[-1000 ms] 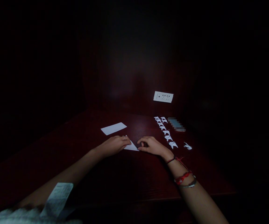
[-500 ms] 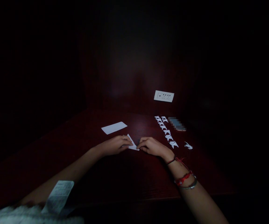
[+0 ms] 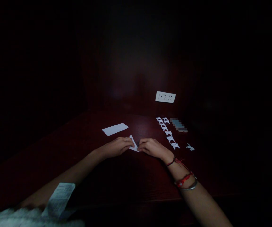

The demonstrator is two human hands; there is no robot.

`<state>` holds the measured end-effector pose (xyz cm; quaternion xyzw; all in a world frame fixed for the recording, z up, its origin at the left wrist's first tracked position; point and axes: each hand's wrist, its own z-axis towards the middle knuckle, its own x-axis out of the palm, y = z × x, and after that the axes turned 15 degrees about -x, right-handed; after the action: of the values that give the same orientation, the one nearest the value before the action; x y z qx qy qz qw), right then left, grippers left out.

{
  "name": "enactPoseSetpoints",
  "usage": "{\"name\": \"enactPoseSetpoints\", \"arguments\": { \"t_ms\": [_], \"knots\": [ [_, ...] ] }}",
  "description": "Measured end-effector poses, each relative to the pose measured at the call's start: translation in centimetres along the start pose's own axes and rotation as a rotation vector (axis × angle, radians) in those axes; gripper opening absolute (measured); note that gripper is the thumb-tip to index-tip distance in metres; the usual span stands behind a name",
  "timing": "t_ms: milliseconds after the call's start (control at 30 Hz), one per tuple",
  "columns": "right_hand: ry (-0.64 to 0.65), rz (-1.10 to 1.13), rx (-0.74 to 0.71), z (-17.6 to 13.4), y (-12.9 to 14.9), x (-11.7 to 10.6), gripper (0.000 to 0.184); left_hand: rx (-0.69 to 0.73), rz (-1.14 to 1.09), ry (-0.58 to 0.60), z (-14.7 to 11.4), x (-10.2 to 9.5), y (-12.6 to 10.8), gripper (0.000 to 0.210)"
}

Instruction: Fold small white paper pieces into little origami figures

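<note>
A small folded piece of white paper [image 3: 134,147] with a pointed top lies on the dark red table between my hands. My left hand [image 3: 119,146] presses on its left side, fingers bent over it; a ring shows on one finger. At its lower right corner, my right hand [image 3: 152,147] pinches the paper with thumb and fingers together. Part of the paper is hidden under the left fingers. Beyond my left hand lies a flat white paper strip [image 3: 115,129]. Several small folded paper pieces [image 3: 170,137] stand in a slanting row to the right.
A phone [image 3: 178,125], blurred out, lies beside the row. A crumpled white scrap [image 3: 190,147] is near my right wrist. A white wall socket [image 3: 165,97] sits above the back of the dark red table [image 3: 79,142]. The surroundings are very dark.
My right fingers have shifted slightly left along the paper's right corner, and the folded paper looks more like a full triangle. The left hand stays nearly still on it.
</note>
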<state>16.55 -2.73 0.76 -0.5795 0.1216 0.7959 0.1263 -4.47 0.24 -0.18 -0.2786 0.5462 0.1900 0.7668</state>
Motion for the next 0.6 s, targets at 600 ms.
{"name": "enactPoseSetpoints", "arguments": {
  "t_ms": [600],
  "knots": [
    [-0.547, 0.177, 0.236, 2.2, 1.3, -0.1, 0.011, -0.214, -0.209, -0.381, 0.5, -1.6, -3.2, 0.015]
  ]
}}
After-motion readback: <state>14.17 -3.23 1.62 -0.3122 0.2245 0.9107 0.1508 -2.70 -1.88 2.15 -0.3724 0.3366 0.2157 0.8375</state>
